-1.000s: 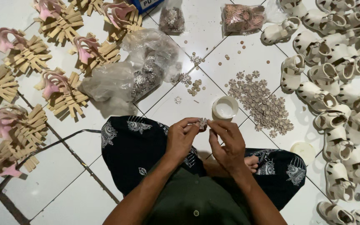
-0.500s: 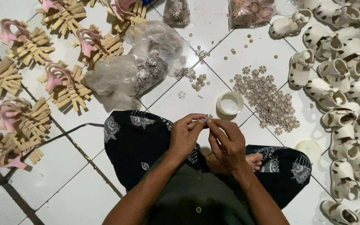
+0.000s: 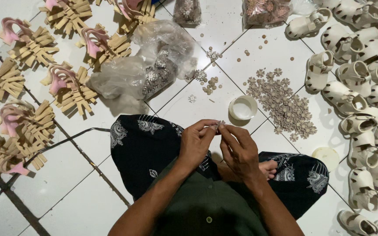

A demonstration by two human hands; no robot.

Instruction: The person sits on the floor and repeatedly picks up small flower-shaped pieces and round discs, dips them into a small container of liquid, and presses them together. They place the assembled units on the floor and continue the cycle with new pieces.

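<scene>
Both my hands pinch one tiny flower bead (image 3: 218, 126): left hand (image 3: 196, 142), right hand (image 3: 240, 148). Keep fingertips steady; bead pile (image 3: 281, 102) sits at 2 o'clock.

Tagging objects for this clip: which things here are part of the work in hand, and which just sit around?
In hand:
left hand and right hand, pinching a small flower piece
pile of flower pieces
small white cup

Lying about:
cream sandals
pink and tan sandals
clear plastic bag
round white lid
</scene>
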